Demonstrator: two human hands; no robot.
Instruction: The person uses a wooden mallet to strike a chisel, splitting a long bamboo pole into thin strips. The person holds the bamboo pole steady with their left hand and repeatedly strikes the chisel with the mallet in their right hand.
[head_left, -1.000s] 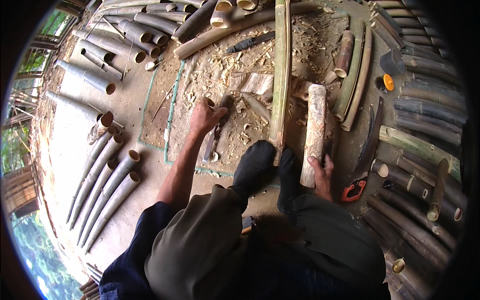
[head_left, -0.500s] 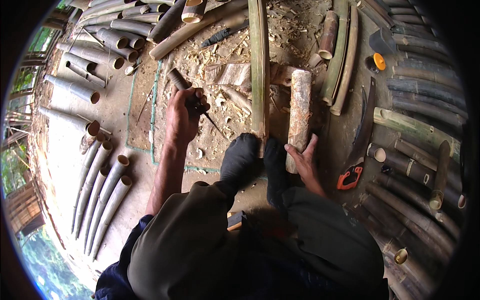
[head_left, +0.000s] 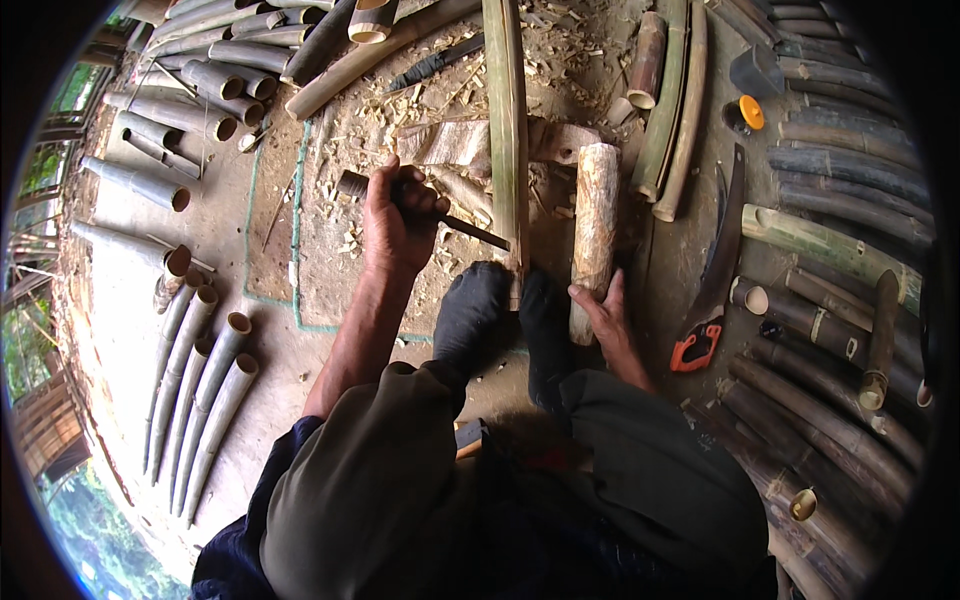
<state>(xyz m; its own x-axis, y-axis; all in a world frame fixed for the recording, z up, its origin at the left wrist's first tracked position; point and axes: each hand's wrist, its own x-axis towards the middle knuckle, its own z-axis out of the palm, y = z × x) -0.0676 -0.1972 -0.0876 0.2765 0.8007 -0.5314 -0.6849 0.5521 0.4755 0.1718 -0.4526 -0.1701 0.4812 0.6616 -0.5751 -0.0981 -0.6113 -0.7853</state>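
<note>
My left hand (head_left: 400, 222) is closed round the handle of a chisel (head_left: 476, 232). Its dark blade slants right, with the tip at the lower part of an upright-lying green bamboo pole (head_left: 506, 130). The near end of that pole lies between my dark-covered feet (head_left: 472, 312). On the right, my right hand (head_left: 610, 322) grips the lower end of a short, thick wooden billet (head_left: 597, 215), thumb on its face. Part of those fingers is hidden behind the wood. A rough wooden block (head_left: 445, 144) lies crosswise beneath the bamboo.
A handsaw (head_left: 697, 345) with an orange grip lies to the right, near bamboo lengths (head_left: 830, 255). Cut bamboo tubes (head_left: 225, 390) lie on the left. Wood chips litter the ground ahead. A hammer-like tool (head_left: 468, 437) sits between my legs.
My left hand has moved right and turned the chisel, so its tip now meets the bamboo pole instead of pointing at the ground. The right hand still holds the billet.
</note>
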